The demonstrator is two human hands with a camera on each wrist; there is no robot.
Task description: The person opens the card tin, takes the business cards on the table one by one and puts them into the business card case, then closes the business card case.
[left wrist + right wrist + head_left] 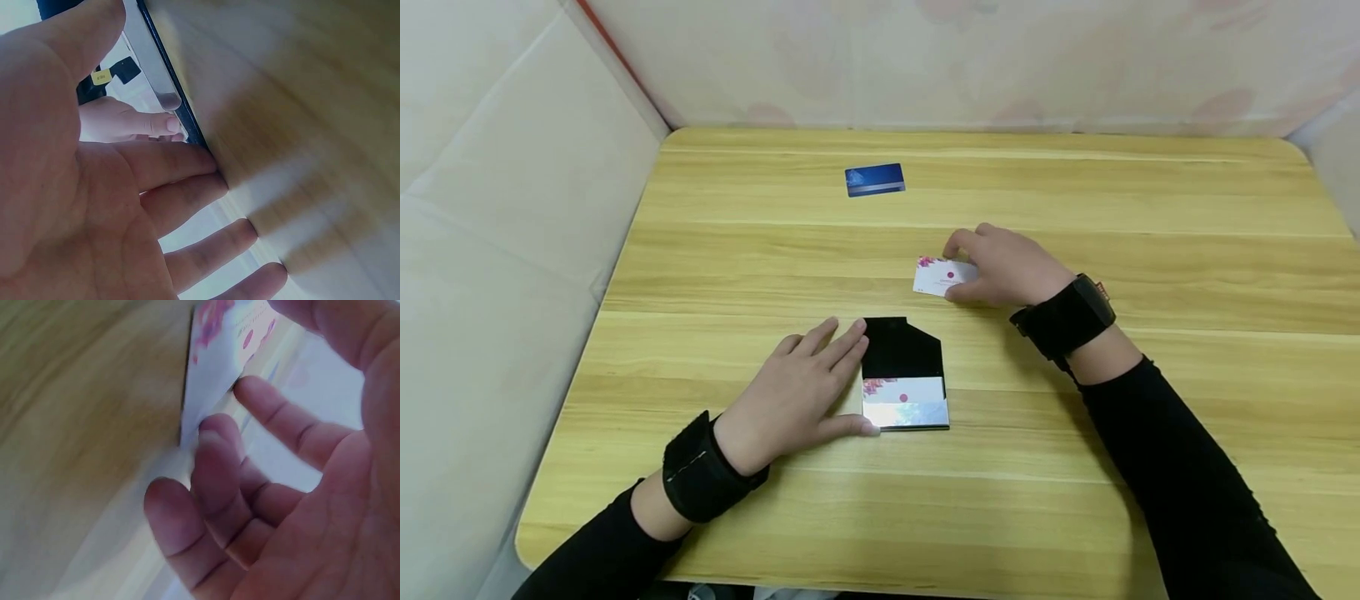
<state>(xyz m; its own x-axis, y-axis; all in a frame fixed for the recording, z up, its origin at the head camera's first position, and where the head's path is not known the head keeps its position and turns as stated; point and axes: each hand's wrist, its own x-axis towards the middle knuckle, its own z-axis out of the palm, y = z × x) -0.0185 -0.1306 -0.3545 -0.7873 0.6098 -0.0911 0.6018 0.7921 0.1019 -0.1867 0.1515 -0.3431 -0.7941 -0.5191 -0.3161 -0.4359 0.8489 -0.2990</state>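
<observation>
My left hand [797, 392] lies spread on the table with its fingertips and thumb against the left side of a black card case [901, 348]. The case's flap is folded open away from me, and a white card with pink flowers [887, 388] shows above its silvery front pocket [906, 414]. Beyond the case, to the right, my right hand [1011, 265] holds another white business card [934, 276] by its long edges, between thumb and index finger. The right wrist view shows this card [215, 362] close to the tabletop, while the other fingers curl beside its end.
A blue plastic card [875, 180] lies flat toward the far side of the wooden table [1150, 200]. Pale floral-patterned sheets [925, 67] rise behind the table and along its left side.
</observation>
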